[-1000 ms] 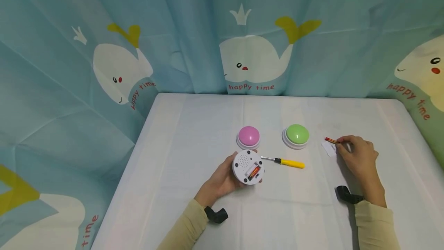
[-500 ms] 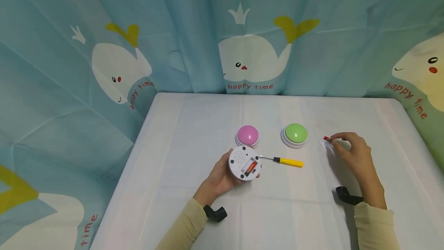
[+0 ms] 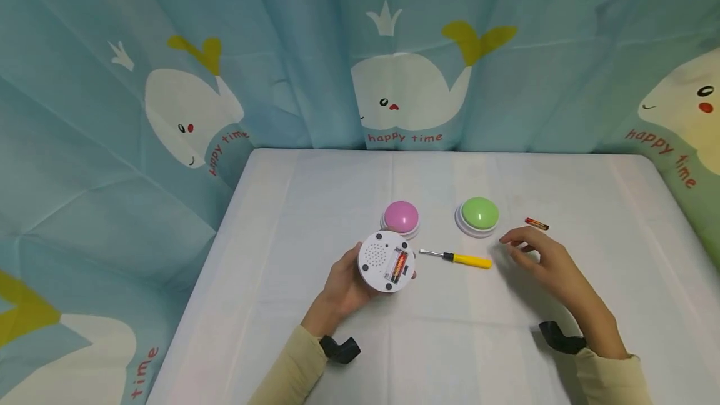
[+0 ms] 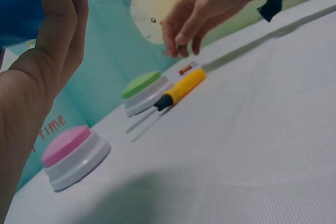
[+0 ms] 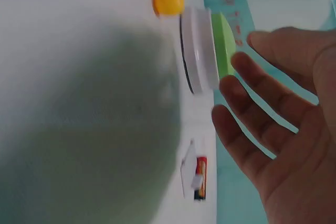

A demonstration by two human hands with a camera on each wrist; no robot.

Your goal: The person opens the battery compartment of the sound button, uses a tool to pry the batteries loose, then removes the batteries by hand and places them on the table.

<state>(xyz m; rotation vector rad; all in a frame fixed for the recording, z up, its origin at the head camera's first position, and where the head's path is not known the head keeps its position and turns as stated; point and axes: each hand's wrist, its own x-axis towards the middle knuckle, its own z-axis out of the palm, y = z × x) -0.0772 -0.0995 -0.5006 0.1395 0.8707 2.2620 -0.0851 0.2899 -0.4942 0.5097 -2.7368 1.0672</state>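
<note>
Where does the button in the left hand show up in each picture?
Head: the held button is below centre, speckled underside showing.
Left wrist: top-left corner, its blue dome cut off by the edge.
Right wrist: not in it.
Shared landmark: the green button, in all three.

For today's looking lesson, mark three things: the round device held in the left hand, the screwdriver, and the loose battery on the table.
Round device (image 3: 385, 262): head view, on its white face.
Screwdriver (image 3: 459, 259): head view, on its yellow handle near the black collar.
Loose battery (image 3: 537, 224): head view, midway along its casing.
</note>
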